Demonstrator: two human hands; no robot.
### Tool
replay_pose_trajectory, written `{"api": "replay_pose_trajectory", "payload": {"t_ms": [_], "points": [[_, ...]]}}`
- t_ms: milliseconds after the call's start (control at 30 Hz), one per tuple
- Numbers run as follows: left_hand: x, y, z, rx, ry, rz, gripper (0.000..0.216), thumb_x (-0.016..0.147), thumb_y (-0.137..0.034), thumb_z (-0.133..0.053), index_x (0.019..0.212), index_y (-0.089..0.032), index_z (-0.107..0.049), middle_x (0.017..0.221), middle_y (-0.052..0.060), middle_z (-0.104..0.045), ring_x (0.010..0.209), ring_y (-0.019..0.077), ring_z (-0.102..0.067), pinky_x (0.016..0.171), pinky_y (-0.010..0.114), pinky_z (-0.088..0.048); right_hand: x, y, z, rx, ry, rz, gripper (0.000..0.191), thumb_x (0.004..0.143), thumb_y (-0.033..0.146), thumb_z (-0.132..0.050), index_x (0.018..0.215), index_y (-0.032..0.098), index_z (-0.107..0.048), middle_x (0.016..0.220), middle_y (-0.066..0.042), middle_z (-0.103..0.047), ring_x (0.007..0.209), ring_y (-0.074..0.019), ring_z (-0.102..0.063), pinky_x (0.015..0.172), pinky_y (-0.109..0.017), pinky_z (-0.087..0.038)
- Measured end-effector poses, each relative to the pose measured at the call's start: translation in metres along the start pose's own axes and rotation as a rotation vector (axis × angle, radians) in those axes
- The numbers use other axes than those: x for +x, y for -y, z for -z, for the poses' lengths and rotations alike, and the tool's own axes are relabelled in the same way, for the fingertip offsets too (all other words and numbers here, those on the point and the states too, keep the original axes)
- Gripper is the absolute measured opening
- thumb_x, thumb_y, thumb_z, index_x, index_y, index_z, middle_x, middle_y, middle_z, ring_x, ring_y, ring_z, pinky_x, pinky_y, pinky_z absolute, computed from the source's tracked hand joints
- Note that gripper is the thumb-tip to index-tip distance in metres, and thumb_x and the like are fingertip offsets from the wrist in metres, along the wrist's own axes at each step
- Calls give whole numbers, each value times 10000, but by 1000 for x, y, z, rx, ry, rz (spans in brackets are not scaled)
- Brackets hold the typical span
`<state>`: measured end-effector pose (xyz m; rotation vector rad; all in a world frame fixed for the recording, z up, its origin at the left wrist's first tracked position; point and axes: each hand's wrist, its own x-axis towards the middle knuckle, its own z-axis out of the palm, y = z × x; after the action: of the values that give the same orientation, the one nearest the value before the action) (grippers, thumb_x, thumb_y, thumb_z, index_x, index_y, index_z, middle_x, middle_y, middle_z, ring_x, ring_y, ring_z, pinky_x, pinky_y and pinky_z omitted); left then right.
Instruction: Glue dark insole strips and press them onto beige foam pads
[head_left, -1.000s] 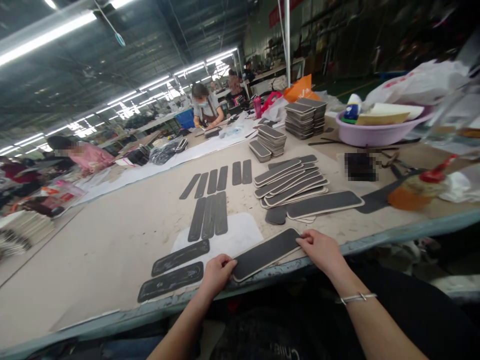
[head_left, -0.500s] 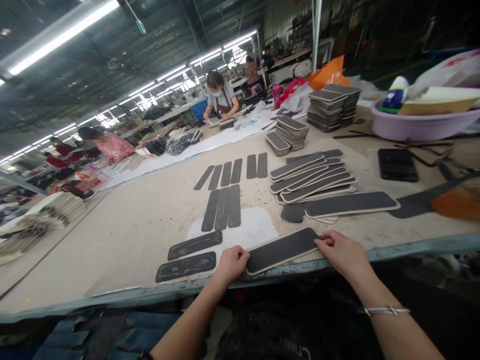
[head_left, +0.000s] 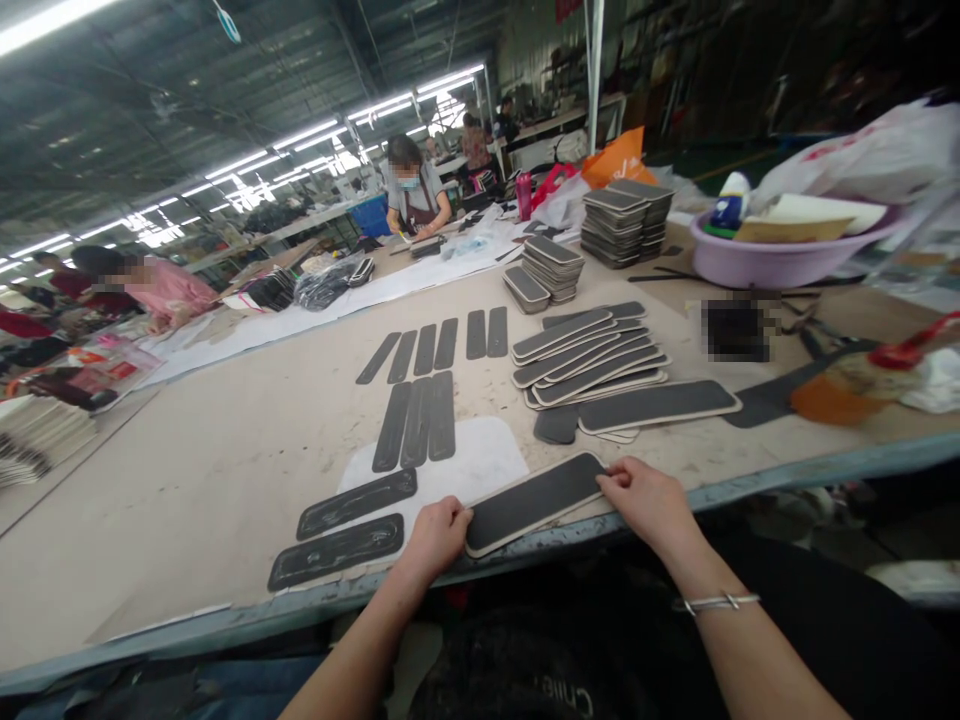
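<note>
A long dark grey panel with a pale border and rounded corners (head_left: 536, 503) lies at the table's front edge, tilted up to the right. My left hand (head_left: 437, 533) pinches its left end, and my right hand (head_left: 646, 497) pinches its upper right corner. Left of my left hand lie two dark strips with glossy smears, the nearer one (head_left: 336, 552) beside the table edge and the other (head_left: 356, 503) just behind it. A white sheet (head_left: 491, 448) shows partly behind the held panel. Beyond my right hand, a similar bordered panel (head_left: 660, 405) rests by a fanned pile of such panels (head_left: 592, 355).
Several dark strips (head_left: 416, 420) lie mid-table, with more in a row behind. Stacked panels (head_left: 555, 265) and a taller stack (head_left: 622, 225) stand farther back. A purple basin (head_left: 772, 262) and a container of orange stuff (head_left: 847, 390) sit at right. A co-worker (head_left: 416, 195) works across the table.
The view has turned, so the table's contents appear shifted left, and more of the orange container shows at right. Both hands keep their hold on the same panel.
</note>
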<state>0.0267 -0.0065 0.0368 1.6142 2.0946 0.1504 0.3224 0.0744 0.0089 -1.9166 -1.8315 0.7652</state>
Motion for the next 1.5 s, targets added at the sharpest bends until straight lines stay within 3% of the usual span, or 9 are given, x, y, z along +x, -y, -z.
{"api": "replay_pose_trajectory", "payload": {"t_ms": [1267, 1400, 1500], "points": [[-2, 3, -8, 20, -86, 23, 191, 847, -266, -508, 679, -183, -538, 590, -5, -564, 608, 140, -537, 590, 232, -306, -1, 3, -1, -58, 10, 8, 134, 793, 350, -530, 802, 229, -584, 685, 20, -647, 672, -160, -600, 630, -263, -384], [-4, 5, -11, -62, -124, 69, 95, 830, -276, -539, 798, -188, -527, 587, -27, -558, 600, 137, -550, 578, 224, -319, -2, 2, -1, -63, 16, 26, 147, 793, 357, -521, 802, 226, -587, 685, 10, -650, 666, -169, -603, 618, -272, -379], [-8, 10, -14, -127, -156, 26, 124, 848, -263, -507, 949, -191, -508, 558, -50, -534, 580, 137, -556, 574, 221, -344, -1, -2, -3, -77, 11, 35, 162, 788, 378, -522, 808, 231, -588, 707, 8, -660, 677, -178, -608, 623, -283, -380]]}}
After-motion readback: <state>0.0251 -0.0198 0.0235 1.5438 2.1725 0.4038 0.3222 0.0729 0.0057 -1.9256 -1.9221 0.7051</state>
